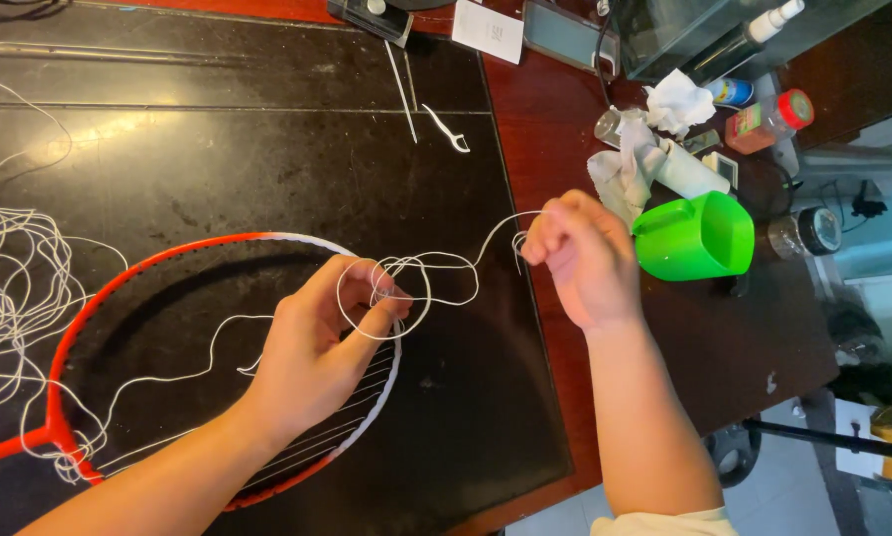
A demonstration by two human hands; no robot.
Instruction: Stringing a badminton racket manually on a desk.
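A person's left hand (322,342) pinches a tangled loop of thin white racket string (406,288) between thumb and fingertips above the head of a red-and-white badminton racket frame (59,367), which lies flat on the dark stone counter (267,159). The right hand (580,253) is clenched around the same string a little farther along, holding it taut in the air over the counter's edge, where black stone meets reddish-brown wood. Only a few strands run across the lower part of the frame; the rest of the hoop is open. A loose heap of white string (9,288) sprawls over the counter at left, trailing across the frame near its throat. Just beside the right hand stands a bright green plastic cup (699,236), with crumpled white tissue paper (644,159) behind it and a small red-capped bottle (768,121) farther back. A white plastic floss pick (449,131) lies on the dark surface, well apart from both hands.
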